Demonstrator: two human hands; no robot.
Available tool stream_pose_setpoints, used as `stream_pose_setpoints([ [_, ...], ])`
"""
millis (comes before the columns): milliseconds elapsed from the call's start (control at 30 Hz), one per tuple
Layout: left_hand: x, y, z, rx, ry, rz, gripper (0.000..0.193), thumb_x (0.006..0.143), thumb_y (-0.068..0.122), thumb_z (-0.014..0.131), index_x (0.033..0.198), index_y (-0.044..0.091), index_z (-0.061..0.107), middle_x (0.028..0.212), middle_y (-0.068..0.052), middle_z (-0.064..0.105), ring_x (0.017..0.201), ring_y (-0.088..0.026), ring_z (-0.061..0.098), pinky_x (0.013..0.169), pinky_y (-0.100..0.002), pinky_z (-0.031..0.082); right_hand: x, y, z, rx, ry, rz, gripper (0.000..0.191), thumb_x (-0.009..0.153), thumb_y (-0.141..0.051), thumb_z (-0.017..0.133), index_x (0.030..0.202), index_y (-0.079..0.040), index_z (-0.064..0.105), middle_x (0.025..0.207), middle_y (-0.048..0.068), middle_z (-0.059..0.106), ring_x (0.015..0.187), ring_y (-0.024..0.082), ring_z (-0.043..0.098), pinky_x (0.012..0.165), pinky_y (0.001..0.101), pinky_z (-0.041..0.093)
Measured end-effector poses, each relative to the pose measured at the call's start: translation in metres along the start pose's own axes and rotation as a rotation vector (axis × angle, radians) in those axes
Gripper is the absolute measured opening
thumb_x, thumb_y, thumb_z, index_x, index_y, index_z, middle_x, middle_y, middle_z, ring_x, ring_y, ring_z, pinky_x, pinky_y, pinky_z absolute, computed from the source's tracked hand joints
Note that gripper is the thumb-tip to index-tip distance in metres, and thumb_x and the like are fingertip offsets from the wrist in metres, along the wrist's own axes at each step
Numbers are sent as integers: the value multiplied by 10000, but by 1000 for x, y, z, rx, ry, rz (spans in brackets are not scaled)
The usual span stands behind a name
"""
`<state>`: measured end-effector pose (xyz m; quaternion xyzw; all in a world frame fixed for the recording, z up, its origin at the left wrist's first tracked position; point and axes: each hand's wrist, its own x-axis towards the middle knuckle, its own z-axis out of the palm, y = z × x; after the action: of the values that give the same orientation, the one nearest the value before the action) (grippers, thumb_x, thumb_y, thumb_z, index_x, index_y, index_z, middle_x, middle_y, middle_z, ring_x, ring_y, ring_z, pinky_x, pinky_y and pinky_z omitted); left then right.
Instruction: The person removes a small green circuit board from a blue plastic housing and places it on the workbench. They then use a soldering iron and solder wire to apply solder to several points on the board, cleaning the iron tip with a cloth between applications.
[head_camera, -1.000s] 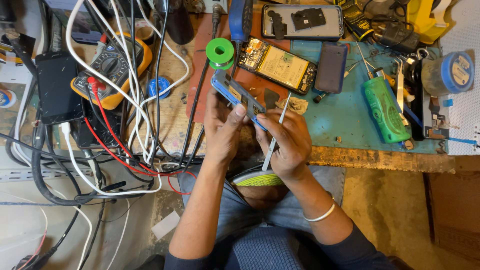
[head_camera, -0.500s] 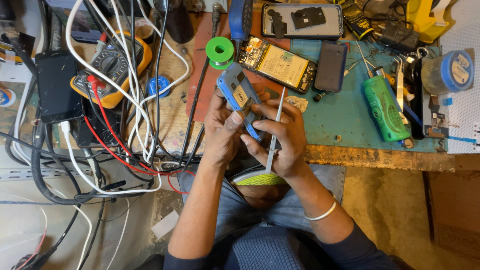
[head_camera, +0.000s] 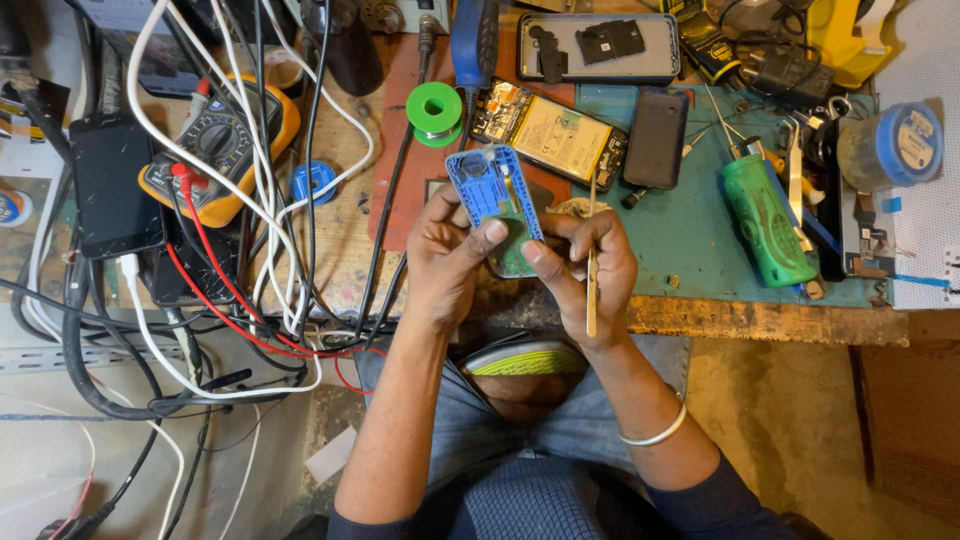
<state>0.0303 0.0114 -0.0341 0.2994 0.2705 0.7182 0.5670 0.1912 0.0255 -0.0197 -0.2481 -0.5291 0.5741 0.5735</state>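
A cluttered worktop (head_camera: 700, 315) is seen from above. Its left part is crossed by a tangle of white, black and red cables (head_camera: 250, 200), under which a yellow multimeter (head_camera: 215, 160) and a dark phone (head_camera: 115, 185) are partly hidden. Toward the far edge a green solder spool (head_camera: 435, 112) is set beside an opened phone with its battery exposed (head_camera: 550, 128); a grey back cover (head_camera: 598, 47) lies behind these, at the far edge. On the blue mat a black phone back (head_camera: 655, 137) and a green cylindrical tool (head_camera: 768, 220) are laid, with a blue-lidded jar (head_camera: 893, 143) near the right edge.

Near the front edge, in the middle, a blue phone frame (head_camera: 497, 205) is held tilted above the worktop. It is gripped by the left hand (head_camera: 445, 255), thumb pressed on its lower face and fingers curled behind. The right hand (head_camera: 590, 270) touches the frame's lower right edge with its thumb, while metal tweezers (head_camera: 592, 275) are pinched in its closed fingers, pointing away from the body.
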Motion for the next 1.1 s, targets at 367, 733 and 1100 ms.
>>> stream_pose_setpoints([
  [367, -4, 2, -2, 66, -15, -120, 169, 921, 40, 803, 1058, -48, 758, 1029, -114, 777, 900, -148, 717, 837, -316, 590, 8, 1, -15, 278, 14, 129, 371, 978, 61, 734, 902, -115, 416, 1035, 124, 719, 932, 88, 598, 879, 234, 475],
  [733, -4, 5, -5, 13, -7, -115, 205, 896, 55, 822, 1070, -24, 748, 1086, -93, 752, 977, -155, 703, 922, -331, 576, 11, 6, -18, 347, -17, 190, 364, 1027, 61, 731, 914, -106, 428, 1023, 97, 676, 924, 96, 592, 853, 237, 482],
  [1100, -3, 5, -3, -20, -60, -33, 204, 907, 52, 833, 1066, -17, 726, 1159, -66, 703, 1044, -165, 678, 953, -347, 562, -2, -17, 6, -236, 84, -160, 362, 962, -68, 772, 951, -117, 413, 1041, 130, 736, 868, 72, 605, 820, 203, 506],
])
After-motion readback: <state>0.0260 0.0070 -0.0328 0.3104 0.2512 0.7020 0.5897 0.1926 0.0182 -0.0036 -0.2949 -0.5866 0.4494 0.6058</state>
